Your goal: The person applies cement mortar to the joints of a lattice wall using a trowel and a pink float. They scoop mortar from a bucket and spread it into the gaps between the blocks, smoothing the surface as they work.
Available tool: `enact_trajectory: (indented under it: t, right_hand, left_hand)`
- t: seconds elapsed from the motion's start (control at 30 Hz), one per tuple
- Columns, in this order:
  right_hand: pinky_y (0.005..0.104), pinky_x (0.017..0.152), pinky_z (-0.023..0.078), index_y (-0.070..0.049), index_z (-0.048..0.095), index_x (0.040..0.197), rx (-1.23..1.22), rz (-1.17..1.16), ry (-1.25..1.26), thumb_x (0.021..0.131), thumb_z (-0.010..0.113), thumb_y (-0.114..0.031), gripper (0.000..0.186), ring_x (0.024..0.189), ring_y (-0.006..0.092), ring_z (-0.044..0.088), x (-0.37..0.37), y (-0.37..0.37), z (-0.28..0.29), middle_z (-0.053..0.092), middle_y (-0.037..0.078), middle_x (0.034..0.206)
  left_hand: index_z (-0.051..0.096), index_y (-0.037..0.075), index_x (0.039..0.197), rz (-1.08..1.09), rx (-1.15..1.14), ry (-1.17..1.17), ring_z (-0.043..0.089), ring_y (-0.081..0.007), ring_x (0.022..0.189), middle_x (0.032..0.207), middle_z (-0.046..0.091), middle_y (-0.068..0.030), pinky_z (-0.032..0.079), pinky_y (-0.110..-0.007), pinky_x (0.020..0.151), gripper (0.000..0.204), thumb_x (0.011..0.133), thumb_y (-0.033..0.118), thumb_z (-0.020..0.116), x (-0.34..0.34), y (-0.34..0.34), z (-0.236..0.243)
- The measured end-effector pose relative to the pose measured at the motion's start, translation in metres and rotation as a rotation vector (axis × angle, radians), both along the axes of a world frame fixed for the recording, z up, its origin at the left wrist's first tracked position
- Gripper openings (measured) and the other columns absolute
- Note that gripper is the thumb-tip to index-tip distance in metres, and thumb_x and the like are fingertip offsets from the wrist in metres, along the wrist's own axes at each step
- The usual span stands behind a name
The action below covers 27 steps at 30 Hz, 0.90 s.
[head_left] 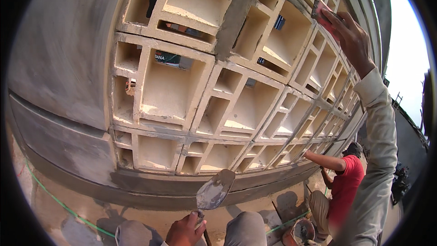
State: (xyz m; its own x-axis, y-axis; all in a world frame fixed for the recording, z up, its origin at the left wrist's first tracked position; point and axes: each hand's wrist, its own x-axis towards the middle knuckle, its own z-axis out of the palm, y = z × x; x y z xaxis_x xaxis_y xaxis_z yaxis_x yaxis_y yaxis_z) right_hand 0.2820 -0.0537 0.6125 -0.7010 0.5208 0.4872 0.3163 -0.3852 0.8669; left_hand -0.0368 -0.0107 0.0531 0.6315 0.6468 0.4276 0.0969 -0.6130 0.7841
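My left hand (185, 230), low in the middle, is closed round the handle of a trowel (215, 190). Its broad blade points up and is smeared with grey mortar. At the upper right my right hand (348, 34) reaches up and grips a flat red piece (328, 18) with a dark, crusted edge. The piece lies against the pale breeze-block wall (284, 81), or just in front of it; I cannot tell which. Fresh grey mortar (226, 32) covers some joints left of that hand. Part of the red piece is hidden behind my fingers.
A co-worker in a red shirt (350, 177) crouches at the right, an arm against the blocks. A bucket (299, 232) with grey mix stands beside them. A green hose or cord (68, 208) runs along the ground. Smooth grey wall (63, 54) borders the blocks on the left.
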Motion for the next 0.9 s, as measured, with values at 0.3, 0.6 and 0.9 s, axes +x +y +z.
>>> enact_trajectory:
  t: [0.3,0.6,0.9]
  right_hand:
    - [0.0395,0.068,0.061,-0.034,0.06,0.14,0.039,-0.017,0.023,0.086,0.072,-0.009,0.06,0.084,0.0268,0.071,0.003,0.015,-0.004,0.063,0.004,0.108]
    - [0.0367,0.072,0.06,-0.028,0.06,0.141,0.034,-0.111,-0.168,0.085,0.065,0.002,0.063,0.099,0.0268,0.068,0.027,0.002,0.033,0.063,0.006,0.118]
    - [0.0333,0.084,0.064,-0.039,0.062,0.135,-0.155,-0.186,-0.574,0.081,0.068,0.005,0.069,0.123,0.0232,0.059,-0.012,0.006,0.081,0.059,0.0,0.129]
  left_hand:
    - [0.057,0.006,0.111,0.035,-0.084,0.024,0.066,-0.0462,0.079,0.09,0.069,-0.0234,0.052,-0.054,0.063,0.028,0.094,0.026,0.064,0.003,0.007,-0.012]
    - [0.056,0.005,0.112,0.028,-0.116,0.058,0.066,-0.0465,0.078,0.09,0.069,-0.0228,0.051,-0.054,0.064,0.029,0.091,0.022,0.066,-0.001,0.013,-0.011]
    - [0.057,0.005,0.114,0.015,-0.084,-0.006,0.068,-0.0425,0.078,0.092,0.07,-0.0204,0.054,-0.05,0.063,0.028,0.09,0.017,0.066,0.001,0.013,-0.002]
